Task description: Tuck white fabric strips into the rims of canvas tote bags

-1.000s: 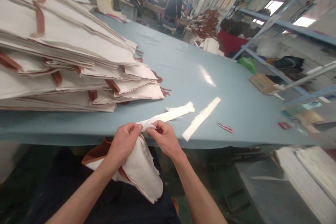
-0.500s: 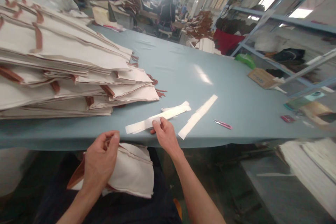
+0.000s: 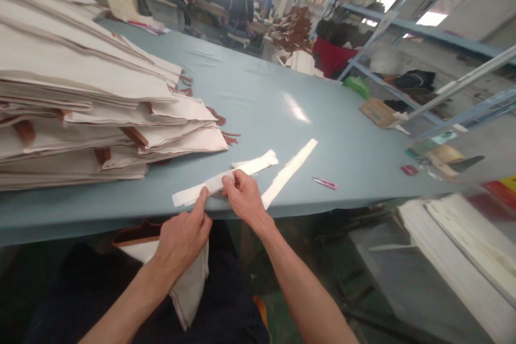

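My right hand [image 3: 244, 191] pinches the end of a short whitish strip [image 3: 217, 183] above a small stack of cream strips [image 3: 185, 196] near the table edge. The index finger of my left hand [image 3: 183, 236] reaches out and touches the short strip from the left. Its other fingers are curled by a cream canvas bag [image 3: 191, 285] with a brown edge, tilted over my lap. The wrist and forearm hide part of the bag, and the exact grip on it is covered.
More cream strips [image 3: 290, 169] and pink thread snips [image 3: 324, 183] lie to the right on the blue-green table [image 3: 250, 97]. Stacked canvas bags [image 3: 100, 80] with brown straps fill the left. A cardboard box [image 3: 379, 113] sits near the shelves. A person [image 3: 241, 8] is farther back.
My left hand has moved up and right to the strips, its index finger now extended onto the short one. The bag has tilted downward. My right hand stays at the strips. The view has shifted right.
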